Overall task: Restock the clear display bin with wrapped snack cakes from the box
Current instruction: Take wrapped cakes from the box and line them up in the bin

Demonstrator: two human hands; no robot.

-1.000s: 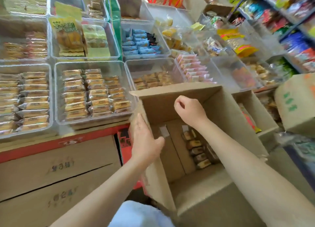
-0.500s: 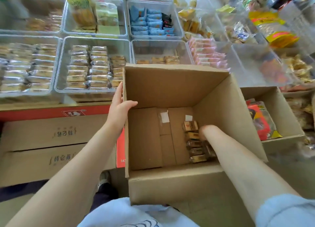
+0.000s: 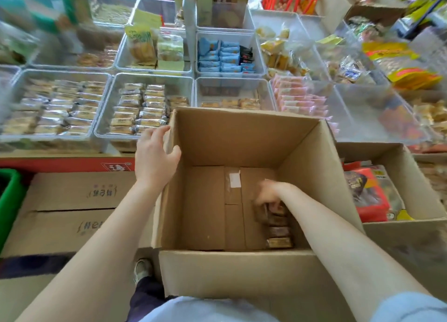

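Note:
An open cardboard box [image 3: 242, 137] stands in front of me. A short row of wrapped snack cakes [image 3: 278, 237] lies along its bottom right wall. My right hand [image 3: 268, 196] is deep inside the box, blurred, with its fingers curled down onto the far end of that row. My left hand [image 3: 154, 157] grips the box's upper left corner, thumb inside the wall. Just behind the box sits a clear display bin [image 3: 232, 92] holding a thin row of similar brown cakes along its near side.
Clear bins of wrapped snacks fill the display behind, with a well-filled bin [image 3: 142, 108] to the left. A second open box [image 3: 396, 183] of red packets stands on the right. Closed cartons [image 3: 72, 200] are stacked at the left. My shoe [image 3: 142, 268] shows below.
My right hand went from the box's far rim down inside onto the cakes. My left hand shifted up to the box's upper left corner. The camera tilted down.

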